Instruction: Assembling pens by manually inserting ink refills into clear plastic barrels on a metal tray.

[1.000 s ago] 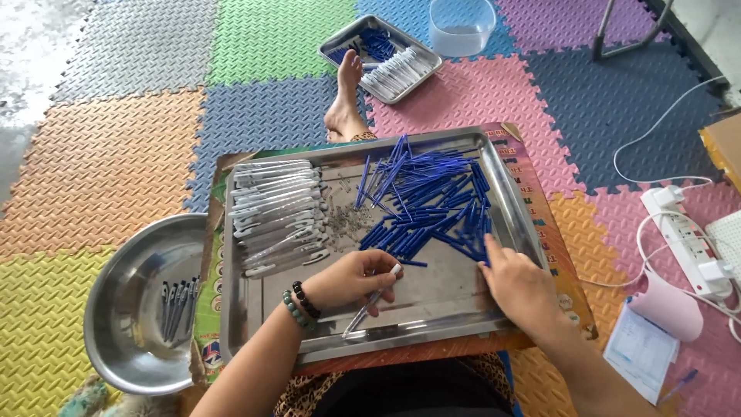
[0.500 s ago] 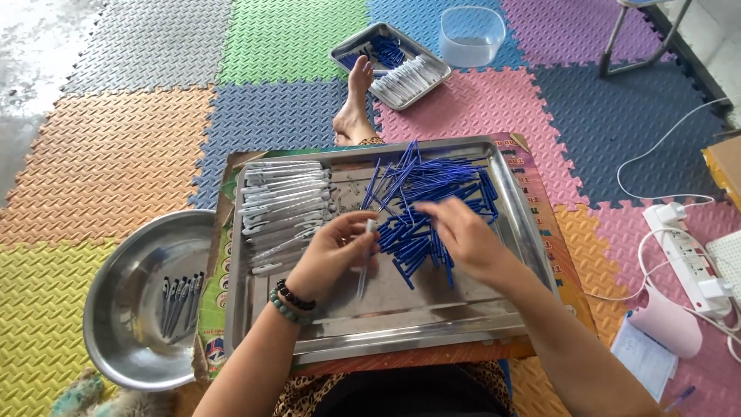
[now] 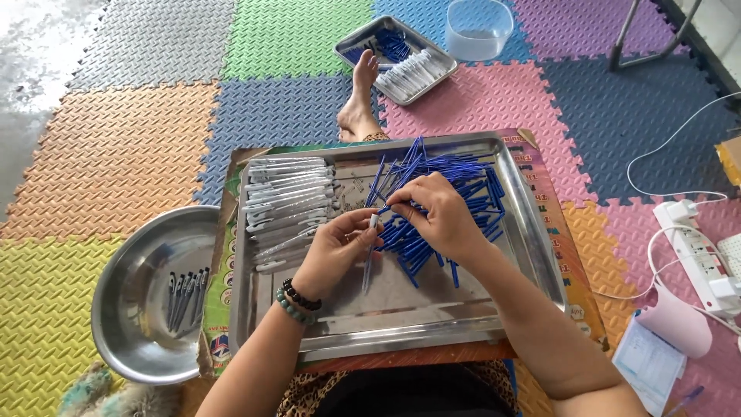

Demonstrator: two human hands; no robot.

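Both hands meet over the steel tray (image 3: 401,332): the left hand (image 3: 336,251), with bead bracelets at the wrist, pinches a clear pen barrel (image 3: 370,251) upright, while the right hand (image 3: 440,216) nips a blue refill (image 3: 386,210) at its tip. Printed cardboard (image 3: 220,309) lies beneath. Beyond, blue refills (image 3: 471,185) are heaped beside the clear barrels (image 3: 289,201). A round metal bowl (image 3: 139,309) sits left on foam mats (image 3: 116,147).

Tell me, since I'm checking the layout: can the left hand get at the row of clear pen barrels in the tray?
Probably yes. The left hand is over the steel tray, just right of the clear barrels, with nothing between them. It does hold a barrel now.
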